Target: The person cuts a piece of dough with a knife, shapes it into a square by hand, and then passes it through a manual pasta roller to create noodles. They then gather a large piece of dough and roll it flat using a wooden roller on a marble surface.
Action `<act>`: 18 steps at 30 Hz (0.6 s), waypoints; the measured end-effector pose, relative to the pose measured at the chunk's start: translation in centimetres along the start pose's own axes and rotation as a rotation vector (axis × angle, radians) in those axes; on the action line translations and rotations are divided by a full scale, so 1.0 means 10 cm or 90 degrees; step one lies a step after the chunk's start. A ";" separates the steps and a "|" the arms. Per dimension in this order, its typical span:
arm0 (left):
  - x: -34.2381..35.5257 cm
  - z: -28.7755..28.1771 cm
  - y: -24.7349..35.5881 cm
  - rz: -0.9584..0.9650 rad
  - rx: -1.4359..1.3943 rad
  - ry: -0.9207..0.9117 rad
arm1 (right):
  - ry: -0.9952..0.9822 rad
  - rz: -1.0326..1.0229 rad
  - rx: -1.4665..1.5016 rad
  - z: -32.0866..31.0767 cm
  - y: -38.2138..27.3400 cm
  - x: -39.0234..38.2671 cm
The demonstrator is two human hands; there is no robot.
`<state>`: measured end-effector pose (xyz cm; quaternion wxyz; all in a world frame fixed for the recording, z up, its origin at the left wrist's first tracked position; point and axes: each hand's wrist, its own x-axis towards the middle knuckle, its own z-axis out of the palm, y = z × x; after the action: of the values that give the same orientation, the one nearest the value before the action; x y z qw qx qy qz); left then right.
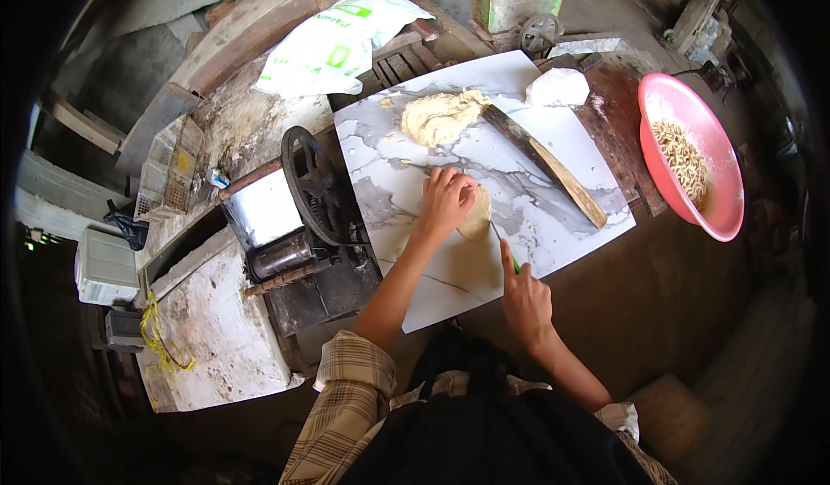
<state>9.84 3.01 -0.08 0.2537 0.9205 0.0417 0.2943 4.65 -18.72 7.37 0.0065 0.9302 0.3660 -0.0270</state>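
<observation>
On a marbled white board (536, 234) lies a flat piece of dough (475, 217). My left hand (447, 198) rests on its left side with the fingers bent and pressed down. In my right hand (526, 299) is a knife with a green handle (516, 265); its thin blade meets the right edge of the dough. Farther back on the board sits a larger lump of rough dough (441, 118). A long wooden stick (549, 167) lies slantwise to the right of it.
Left of the board stands a hand-cranked roller machine (281, 252) with a dark wheel (313, 187). A white plastic sack (341, 44) lies at the back. On the right, a pink basin (726, 178) holds short twisted dough pieces. A small white bag (558, 87) sits at the board's far corner.
</observation>
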 end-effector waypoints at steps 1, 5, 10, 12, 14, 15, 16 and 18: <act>-0.01 0.00 0.00 0.002 0.001 -0.003 | 0.000 0.002 0.003 0.00 0.00 -0.09; 0.03 -0.01 0.04 -0.010 0.011 -0.042 | 0.031 -0.003 0.040 0.00 0.15 -0.23; 0.16 0.00 0.06 -0.020 0.027 -0.081 | 0.174 0.052 0.081 0.07 0.50 0.25; 0.24 0.00 0.08 -0.064 0.015 -0.149 | 0.241 0.057 0.083 0.24 0.64 0.57; 0.30 -0.03 0.11 -0.051 0.016 -0.172 | 0.243 0.049 0.095 0.30 0.69 0.78; 0.32 -0.05 0.12 -0.042 0.014 -0.200 | 0.240 0.041 0.106 0.31 0.70 0.89; 0.37 -0.07 0.13 -0.044 0.019 -0.195 | 0.212 0.053 0.113 0.31 0.72 0.99; 0.41 -0.09 0.14 -0.013 -0.078 -0.249 | 0.257 0.021 0.113 0.41 0.75 1.13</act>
<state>12.60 3.06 3.34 0.3155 0.9425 -0.0173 0.1092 17.86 -16.62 2.62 -0.1484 0.9194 0.3410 0.1281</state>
